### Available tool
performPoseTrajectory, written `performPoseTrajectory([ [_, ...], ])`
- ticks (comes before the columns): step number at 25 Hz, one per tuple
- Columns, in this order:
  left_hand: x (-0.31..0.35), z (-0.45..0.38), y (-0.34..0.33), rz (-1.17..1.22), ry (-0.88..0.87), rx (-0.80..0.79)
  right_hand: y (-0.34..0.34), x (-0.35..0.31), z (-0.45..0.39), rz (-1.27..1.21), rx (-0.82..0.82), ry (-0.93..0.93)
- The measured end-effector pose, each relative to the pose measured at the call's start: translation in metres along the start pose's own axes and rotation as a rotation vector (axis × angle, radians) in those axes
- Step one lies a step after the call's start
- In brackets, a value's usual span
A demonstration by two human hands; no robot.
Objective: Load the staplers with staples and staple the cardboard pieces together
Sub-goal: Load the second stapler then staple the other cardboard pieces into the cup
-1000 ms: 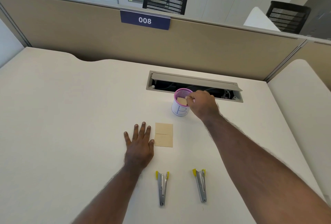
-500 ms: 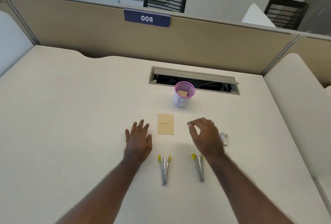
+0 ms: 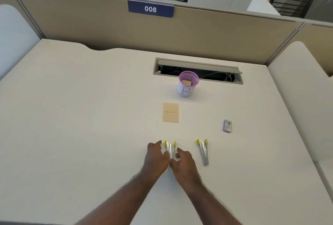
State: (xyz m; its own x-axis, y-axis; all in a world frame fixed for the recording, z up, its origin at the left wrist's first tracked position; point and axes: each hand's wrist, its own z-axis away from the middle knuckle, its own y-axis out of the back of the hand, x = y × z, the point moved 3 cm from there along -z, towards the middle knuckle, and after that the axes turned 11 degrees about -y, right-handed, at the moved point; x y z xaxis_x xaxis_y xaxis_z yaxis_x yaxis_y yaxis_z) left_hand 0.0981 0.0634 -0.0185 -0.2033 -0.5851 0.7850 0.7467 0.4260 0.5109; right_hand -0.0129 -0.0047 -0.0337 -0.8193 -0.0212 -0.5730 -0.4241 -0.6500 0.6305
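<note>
Left hand (image 3: 156,154), right hand (image 3: 182,161) flank left stapler (image 3: 170,150), fingers loosely curled; grasp unclear.

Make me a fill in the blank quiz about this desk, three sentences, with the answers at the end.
1. Both hands close in on the ____ stapler.
2. The pink mesh cup holds a piece of ____.
3. The staple box lies to the ____ of the cardboard pieces.

Answers: left; cardboard; right

Head camera looks forward-down over the desk (image 3: 90,116).
</note>
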Motion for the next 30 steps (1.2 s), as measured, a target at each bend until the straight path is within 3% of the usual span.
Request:
performPoseTrajectory([
  [11, 0.008, 0.0, -0.003, 0.457, 0.131, -0.036, 0.002, -0.007, -0.002, -0.299, 0.044, -0.087],
  [17, 0.007, 0.0, 0.011, 0.63, 0.055, -0.121, 0.014, -0.01, 0.002, -0.4, 0.081, 0.01],
  [24, 0.023, 0.001, 0.034, 0.622, -0.112, -0.297, 0.04, -0.031, 0.007, -0.332, 0.001, 0.144],
  [30, 0.03, 0.004, 0.046, 0.604, -0.168, -0.405, 0.056, -0.039, 0.006, -0.317, -0.055, 0.147],
])
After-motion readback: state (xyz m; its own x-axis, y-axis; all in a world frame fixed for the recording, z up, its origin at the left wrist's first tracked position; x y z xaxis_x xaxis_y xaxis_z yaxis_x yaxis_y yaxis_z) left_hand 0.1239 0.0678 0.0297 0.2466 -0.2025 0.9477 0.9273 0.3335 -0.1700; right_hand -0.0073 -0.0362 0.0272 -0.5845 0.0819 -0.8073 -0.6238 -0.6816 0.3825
